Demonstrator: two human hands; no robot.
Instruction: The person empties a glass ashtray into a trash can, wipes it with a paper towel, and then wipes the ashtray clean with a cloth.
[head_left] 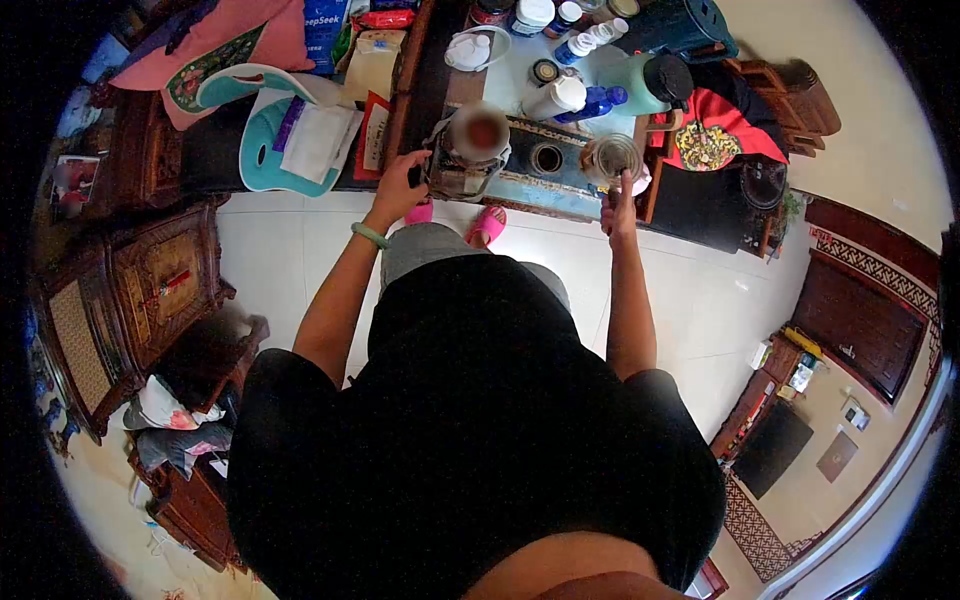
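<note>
My right hand point(621, 207) grips a clear glass vessel point(613, 157) by its near side, over the right end of the dark table. My left hand point(402, 188), with a green bangle point(369, 235) at its wrist, is at the table's near edge. Its fingers curl beside a small dark thing that I cannot make out. To the right of that hand stands a round pale container point(479, 132) with reddish-brown contents, partly blurred. Between the two hands, a small dark round cup or opening point(547, 158) lies on the patterned tray point(528, 187).
White-capped bottles point(554, 98) and a green jug point(640, 84) with a black lid crowd the table's far side. A teal plastic seat point(262, 165) holding papers is at left. Carved wooden furniture point(165, 285) stands lower left; red cloth point(715, 140) lies at right.
</note>
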